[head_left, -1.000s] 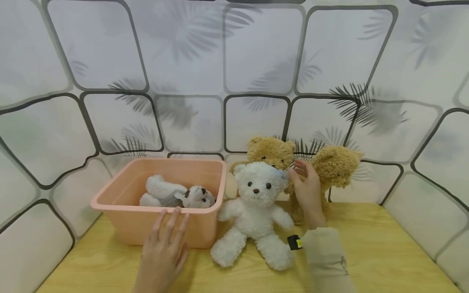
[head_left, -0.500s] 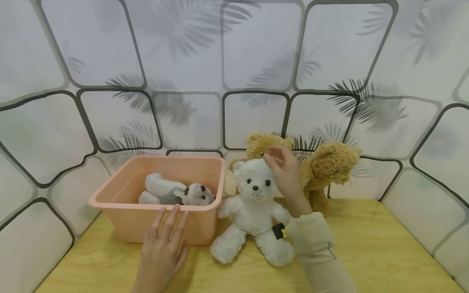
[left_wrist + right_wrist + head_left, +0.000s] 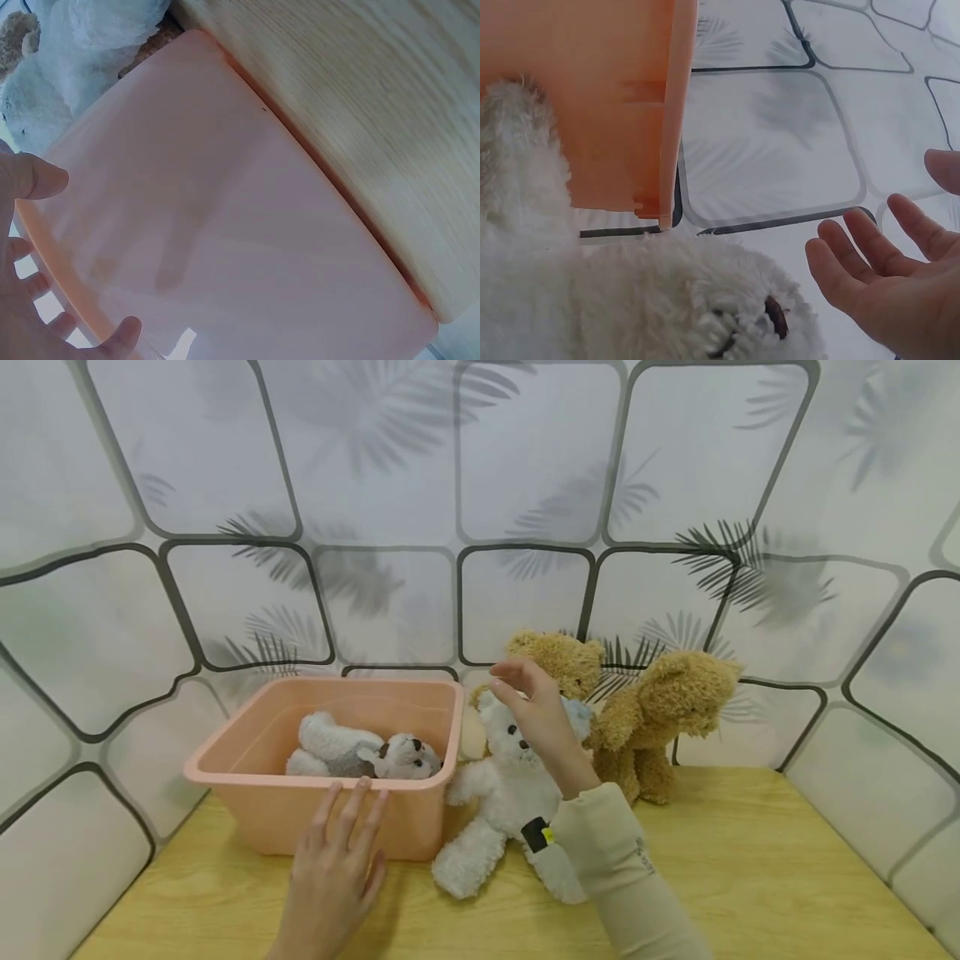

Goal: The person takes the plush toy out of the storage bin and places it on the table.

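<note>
Left hand (image 3: pixel 333 877) flat against the front wall of the pink bin (image 3: pixel 247 752), fingers (image 3: pixel 352 814) straight and slightly apart, tips just under the rim; nothing gripped. Same seen in the left wrist view: fingertips (image 3: pixel 34 178) lying on the smooth pink wall (image 3: pixel 225 225), wooden counter (image 3: pixel 390 112) just beside.

Right hand (image 3: pixel 536 718) raised in front of the white teddy bear (image 3: pixel 510 793), over its head, fingers relaxed, a little curved and apart, holding nothing. In the right wrist view the open palm (image 3: pixel 889 277) just beside the bear's face (image 3: pixel 705 315), not clearly touching; contact cannot be told for sure.

White teddy bear sitting on the counter (image 3: pixel 750 860), just right of the bin, leaning a little to the bin side. Two brown teddy bears behind it, against the wall: one (image 3: pixel 558 660) directly behind the white head, the other (image 3: pixel 667 710) to the right, tilted toward the first.

Inside the bin, a small white and grey plush dog (image 3: pixel 360 756) lying on its side.

Beige sleeve (image 3: pixel 622 877) and a black band with yellow mark (image 3: pixel 536 833) on the right wrist.
</note>
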`<action>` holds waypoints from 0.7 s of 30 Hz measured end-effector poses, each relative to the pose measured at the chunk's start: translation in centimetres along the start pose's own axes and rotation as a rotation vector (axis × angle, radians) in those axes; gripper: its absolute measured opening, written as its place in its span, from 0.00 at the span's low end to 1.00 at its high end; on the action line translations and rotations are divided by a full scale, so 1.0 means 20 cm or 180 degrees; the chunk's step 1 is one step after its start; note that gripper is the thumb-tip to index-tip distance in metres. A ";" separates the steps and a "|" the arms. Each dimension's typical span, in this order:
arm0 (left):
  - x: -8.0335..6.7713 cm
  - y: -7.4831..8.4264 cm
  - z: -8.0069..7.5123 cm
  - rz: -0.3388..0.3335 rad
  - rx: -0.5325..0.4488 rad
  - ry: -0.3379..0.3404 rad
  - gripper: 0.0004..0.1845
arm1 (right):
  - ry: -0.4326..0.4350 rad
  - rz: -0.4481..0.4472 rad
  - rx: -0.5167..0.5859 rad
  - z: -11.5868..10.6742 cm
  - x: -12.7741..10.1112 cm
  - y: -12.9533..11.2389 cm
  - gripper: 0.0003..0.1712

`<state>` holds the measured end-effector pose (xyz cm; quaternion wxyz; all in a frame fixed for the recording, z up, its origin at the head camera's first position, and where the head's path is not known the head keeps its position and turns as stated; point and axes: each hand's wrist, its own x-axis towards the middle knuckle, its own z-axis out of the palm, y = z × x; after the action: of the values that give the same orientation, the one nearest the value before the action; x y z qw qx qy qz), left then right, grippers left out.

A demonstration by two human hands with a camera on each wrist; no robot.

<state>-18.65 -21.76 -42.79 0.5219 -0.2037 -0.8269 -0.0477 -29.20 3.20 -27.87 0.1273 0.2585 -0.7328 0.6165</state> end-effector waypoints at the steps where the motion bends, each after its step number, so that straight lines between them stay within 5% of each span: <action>1: 0.00 0.00 0.00 0.0000 -0.0003 0.0000 0.29 | -0.0025 0.0025 0.0006 0.01 0.00 0.00 0.14; 21: 0.00 0.00 -0.01 -0.0004 0.0026 -0.0047 0.29 | -0.0692 0.0392 0.0552 0.17 0.05 0.05 0.15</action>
<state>-18.51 -21.77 -42.76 0.5167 -0.2015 -0.8310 -0.0432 -30.09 -0.21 -28.97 -0.0136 0.2883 -0.7007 0.6525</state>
